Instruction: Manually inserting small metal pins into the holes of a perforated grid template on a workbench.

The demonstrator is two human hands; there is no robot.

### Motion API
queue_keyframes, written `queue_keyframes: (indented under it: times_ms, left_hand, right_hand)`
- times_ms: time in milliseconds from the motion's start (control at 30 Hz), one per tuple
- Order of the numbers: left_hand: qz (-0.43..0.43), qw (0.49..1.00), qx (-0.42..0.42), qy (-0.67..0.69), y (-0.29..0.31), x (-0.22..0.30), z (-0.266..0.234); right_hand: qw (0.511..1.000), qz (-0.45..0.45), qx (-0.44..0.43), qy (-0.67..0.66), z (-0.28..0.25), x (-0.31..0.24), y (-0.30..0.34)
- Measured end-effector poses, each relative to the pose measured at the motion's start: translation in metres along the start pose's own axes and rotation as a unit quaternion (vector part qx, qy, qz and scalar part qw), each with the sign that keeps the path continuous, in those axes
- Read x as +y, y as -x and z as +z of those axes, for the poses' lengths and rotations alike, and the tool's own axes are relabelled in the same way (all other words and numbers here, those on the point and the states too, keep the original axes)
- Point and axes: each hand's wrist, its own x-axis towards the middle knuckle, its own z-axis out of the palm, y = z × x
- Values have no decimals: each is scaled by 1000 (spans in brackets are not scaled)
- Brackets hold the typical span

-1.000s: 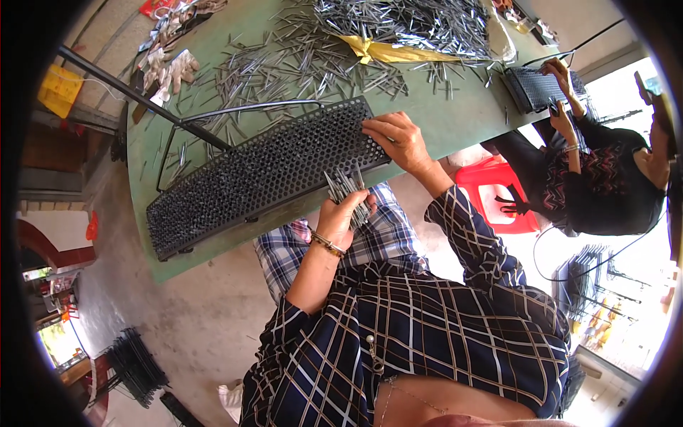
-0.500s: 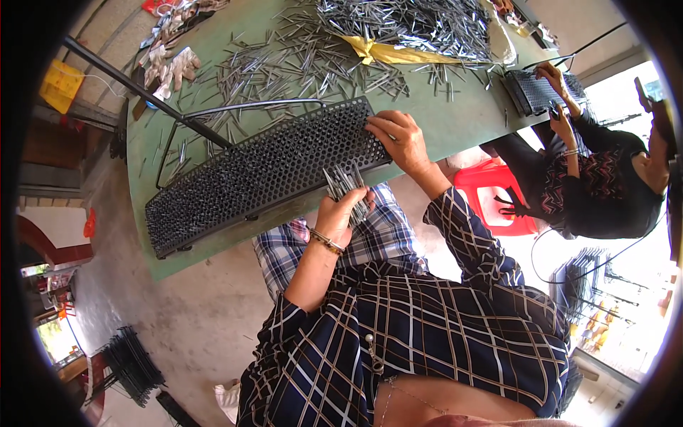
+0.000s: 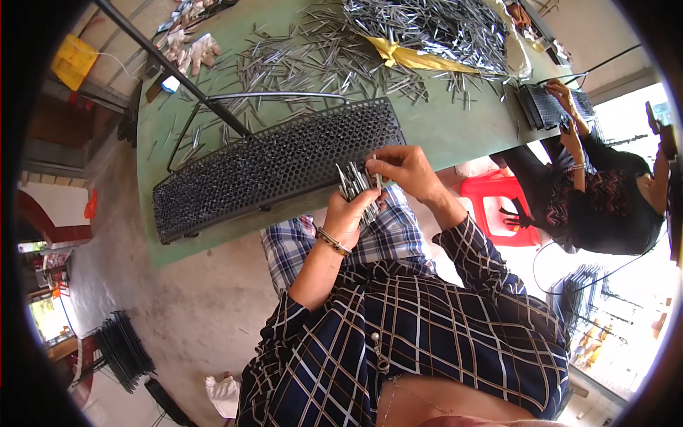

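At six o'clock of the black perforated metal tray (image 3: 274,167), left hand (image 3: 353,212) grips a fanned bundle of thin silver metal pins (image 3: 358,183) so right hand (image 3: 403,169) can pinch one free.

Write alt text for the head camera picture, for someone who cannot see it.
A person's left hand grips a bundle of metal pins while the right hand picks one out, beside a black perforated tray on a green table strewn with pins.
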Motion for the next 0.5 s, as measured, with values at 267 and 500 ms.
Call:
queue_keyframes:
  times_ms: [267, 500]
  left_hand:
    - [-5, 1000, 25, 11, 12, 5, -27]
    - [1, 1000, 5, -1, 27, 12, -48]
  right_hand:
    - [979, -135, 125, -85, 35, -17, -31]
    - [966, -225, 104, 68, 73, -17, -57]
